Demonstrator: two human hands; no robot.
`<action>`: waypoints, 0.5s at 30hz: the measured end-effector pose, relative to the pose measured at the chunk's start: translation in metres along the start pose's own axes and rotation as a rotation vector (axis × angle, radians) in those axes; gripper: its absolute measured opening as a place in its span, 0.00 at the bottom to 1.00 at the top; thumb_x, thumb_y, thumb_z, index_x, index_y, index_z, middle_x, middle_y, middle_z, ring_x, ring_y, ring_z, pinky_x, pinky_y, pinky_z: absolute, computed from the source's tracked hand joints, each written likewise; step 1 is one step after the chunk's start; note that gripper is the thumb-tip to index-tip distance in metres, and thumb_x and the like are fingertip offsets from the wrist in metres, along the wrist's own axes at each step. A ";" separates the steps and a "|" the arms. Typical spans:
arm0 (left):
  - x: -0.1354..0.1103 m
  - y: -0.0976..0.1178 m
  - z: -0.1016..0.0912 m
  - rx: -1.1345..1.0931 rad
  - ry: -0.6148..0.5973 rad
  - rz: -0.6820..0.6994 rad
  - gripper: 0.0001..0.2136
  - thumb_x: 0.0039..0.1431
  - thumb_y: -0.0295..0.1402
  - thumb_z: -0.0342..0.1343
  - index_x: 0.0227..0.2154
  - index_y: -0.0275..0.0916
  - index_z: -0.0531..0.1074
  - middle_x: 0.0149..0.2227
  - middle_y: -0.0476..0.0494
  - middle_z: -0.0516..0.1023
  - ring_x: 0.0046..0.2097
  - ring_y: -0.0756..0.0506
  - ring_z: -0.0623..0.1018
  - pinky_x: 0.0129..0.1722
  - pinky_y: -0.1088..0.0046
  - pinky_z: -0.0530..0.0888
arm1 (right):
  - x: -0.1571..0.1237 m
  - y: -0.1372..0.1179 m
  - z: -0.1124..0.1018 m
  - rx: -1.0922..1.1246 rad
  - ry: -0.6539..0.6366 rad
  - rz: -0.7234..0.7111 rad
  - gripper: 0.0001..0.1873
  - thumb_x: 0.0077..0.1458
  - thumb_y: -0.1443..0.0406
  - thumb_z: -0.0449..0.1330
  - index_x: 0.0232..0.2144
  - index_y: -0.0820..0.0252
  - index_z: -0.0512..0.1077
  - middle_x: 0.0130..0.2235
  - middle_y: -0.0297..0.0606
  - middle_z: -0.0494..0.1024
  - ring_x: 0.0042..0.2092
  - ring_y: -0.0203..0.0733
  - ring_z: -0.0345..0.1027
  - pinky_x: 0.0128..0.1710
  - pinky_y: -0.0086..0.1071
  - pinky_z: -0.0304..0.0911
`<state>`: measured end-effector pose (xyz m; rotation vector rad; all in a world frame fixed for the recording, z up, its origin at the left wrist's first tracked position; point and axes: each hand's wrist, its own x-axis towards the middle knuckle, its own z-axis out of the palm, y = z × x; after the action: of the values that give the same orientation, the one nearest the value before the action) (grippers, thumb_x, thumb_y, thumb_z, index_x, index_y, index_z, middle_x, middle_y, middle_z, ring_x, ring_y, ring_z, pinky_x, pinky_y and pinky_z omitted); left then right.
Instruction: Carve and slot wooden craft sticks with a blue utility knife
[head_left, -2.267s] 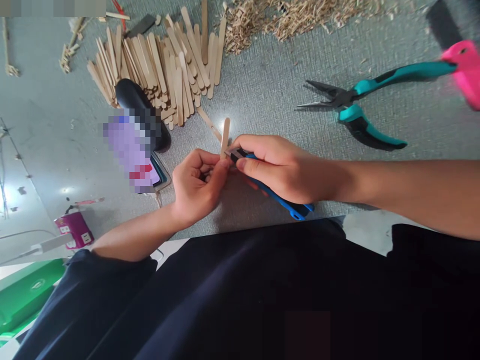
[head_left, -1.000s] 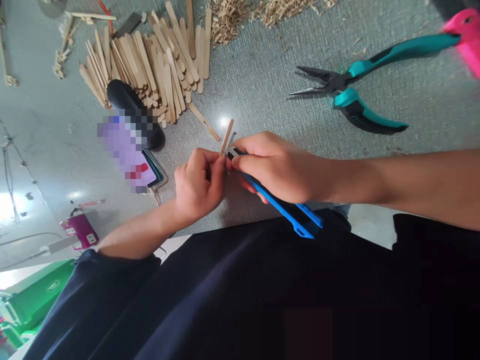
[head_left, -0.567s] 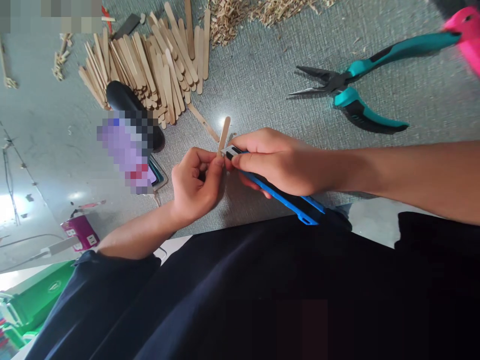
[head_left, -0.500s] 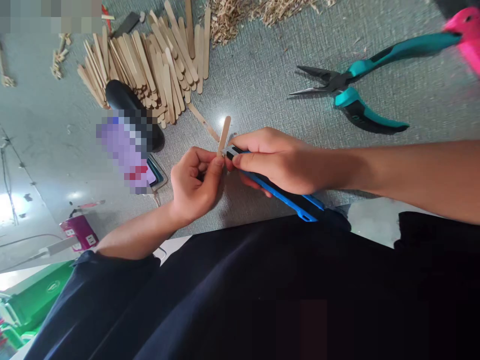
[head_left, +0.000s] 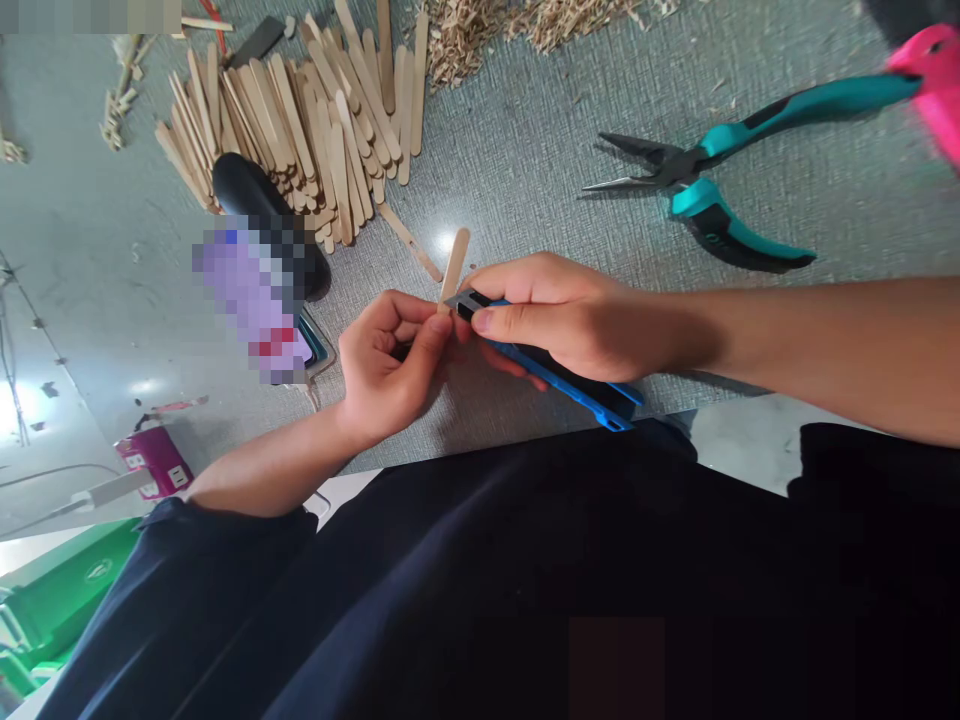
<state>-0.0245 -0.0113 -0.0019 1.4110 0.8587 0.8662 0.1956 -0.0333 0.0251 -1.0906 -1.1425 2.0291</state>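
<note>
Between the thumb and fingers of my left hand (head_left: 397,355) is the lower end of a wooden craft stick (head_left: 455,262), its rounded top pointing up and away. My right hand (head_left: 555,315) is wrapped round a blue and black utility knife (head_left: 585,388). The knife's short blade tip touches or nearly touches the stick just above my left thumb; exactly where it meets the wood I cannot make out. Just beyond the held stick, another craft stick (head_left: 409,240) with marks or notches lies on the grey textured table (head_left: 525,190).
A large heap of craft sticks (head_left: 289,120) lies at the far left, with wood shavings (head_left: 465,35) beside it. Near my left hand are a black rounded case (head_left: 259,205) and a phone (head_left: 251,300). Teal-handled needle-nose pliers (head_left: 682,168) rest at the right. A purple power strip (head_left: 154,465) sits left.
The knife and my right hand have shifted slightly to the right, and the stick leans a little more to the right. Both hands keep their holds.
</note>
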 end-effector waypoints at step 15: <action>0.001 0.004 0.003 0.102 0.040 0.012 0.17 0.75 0.48 0.69 0.36 0.41 0.77 0.24 0.51 0.84 0.19 0.53 0.78 0.18 0.80 0.70 | -0.003 -0.007 0.007 -0.165 0.099 -0.089 0.20 0.72 0.75 0.55 0.26 0.57 0.67 0.20 0.26 0.69 0.20 0.30 0.60 0.20 0.30 0.51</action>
<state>-0.0214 -0.0118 0.0018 1.4927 0.9367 0.8723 0.1915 -0.0349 0.0345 -1.1838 -1.3016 1.8181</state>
